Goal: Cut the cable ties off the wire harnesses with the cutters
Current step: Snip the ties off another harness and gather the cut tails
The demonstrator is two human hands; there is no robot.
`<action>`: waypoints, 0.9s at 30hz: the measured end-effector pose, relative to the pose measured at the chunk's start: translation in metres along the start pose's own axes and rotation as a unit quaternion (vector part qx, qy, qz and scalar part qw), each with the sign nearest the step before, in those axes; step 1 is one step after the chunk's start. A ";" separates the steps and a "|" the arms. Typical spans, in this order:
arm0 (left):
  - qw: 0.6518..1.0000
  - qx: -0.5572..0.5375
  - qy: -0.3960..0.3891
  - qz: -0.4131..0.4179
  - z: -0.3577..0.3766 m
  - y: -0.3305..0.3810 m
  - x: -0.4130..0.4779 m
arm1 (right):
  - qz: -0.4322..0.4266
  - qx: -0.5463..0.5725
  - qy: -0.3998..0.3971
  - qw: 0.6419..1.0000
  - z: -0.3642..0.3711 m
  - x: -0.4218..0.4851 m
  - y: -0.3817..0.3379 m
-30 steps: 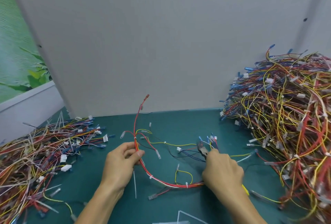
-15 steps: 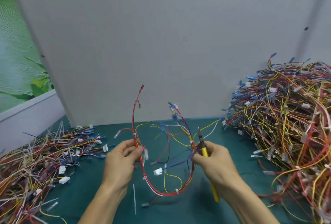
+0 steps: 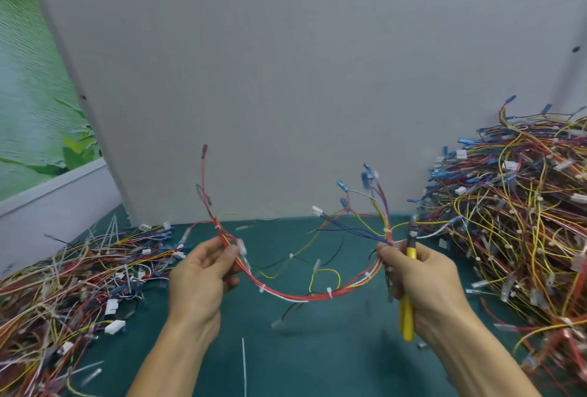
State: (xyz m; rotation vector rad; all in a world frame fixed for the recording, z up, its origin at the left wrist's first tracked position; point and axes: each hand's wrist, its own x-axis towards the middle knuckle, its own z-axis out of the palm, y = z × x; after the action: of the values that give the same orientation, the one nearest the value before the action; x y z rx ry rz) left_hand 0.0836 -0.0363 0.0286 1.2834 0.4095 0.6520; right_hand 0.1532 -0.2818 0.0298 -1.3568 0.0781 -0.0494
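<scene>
From my end: L hand (image 3: 203, 272) pinches one end of the harness (image 3: 295, 295) between thumb and fingers, and R hand (image 3: 422, 279) pinches the other end. The R palm is also curled round the yellow-handled cutters (image 3: 406, 317), nose up and off the wires. The harness sags between both hands, above the green mat (image 3: 317, 361) and not resting on it. White cable ties (image 3: 329, 294) are on the bundle, approx three along the low span plus one near each hand, so I'd say nothing is cut on this one yet; it looks like inspection, not snipping. The big heap on the right (image 3: 524, 222) is prob the untouched stock. The flatter heap on the left (image 3: 63, 279), w/ loose white tie tails among it, is prob the finished lot. One cut tie strip (image 3: 244, 365) lies on the mat near me. My guess is there's lots left, given the right heap's bulk. Writing/brands: none legible anywhere; connectors and cutters show no readable marks.
</scene>
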 end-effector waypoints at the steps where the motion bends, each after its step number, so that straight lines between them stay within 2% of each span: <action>1: 1.000 -0.013 0.006 -0.002 -0.001 0.002 0.001 | 0.007 0.017 0.006 1.000 -0.002 0.001 0.000; 6: 0.998 -0.047 0.024 -0.016 -0.008 0.004 0.003 | 0.040 0.105 0.003 0.994 -0.005 0.001 -0.004; 13: 0.998 -0.054 0.019 -0.014 -0.004 0.004 0.002 | 0.053 0.147 -0.046 0.987 -0.004 -0.001 -0.005; 17: 0.986 -0.122 -0.018 -0.116 0.002 0.001 -0.002 | 0.046 0.173 -0.089 0.980 -0.004 -0.002 -0.006; 19: 0.979 -0.119 -0.044 -0.159 0.006 -0.002 -0.004 | 0.040 0.173 -0.099 0.979 -0.002 -0.003 -0.007; 24: 0.974 -0.084 -0.094 -0.186 0.007 -0.005 -0.006 | 0.041 0.171 -0.126 0.976 -0.002 -0.005 -0.011; 27: 0.952 -0.117 -0.149 -0.241 0.013 -0.010 -0.012 | 0.049 0.174 -0.163 0.970 0.001 -0.008 -0.011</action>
State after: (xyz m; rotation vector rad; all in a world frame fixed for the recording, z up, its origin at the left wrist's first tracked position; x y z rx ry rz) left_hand 0.0846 -0.0547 0.0217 0.9820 0.3640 0.0851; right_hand 0.1453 -0.2829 0.0408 -0.9942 -0.1370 0.2337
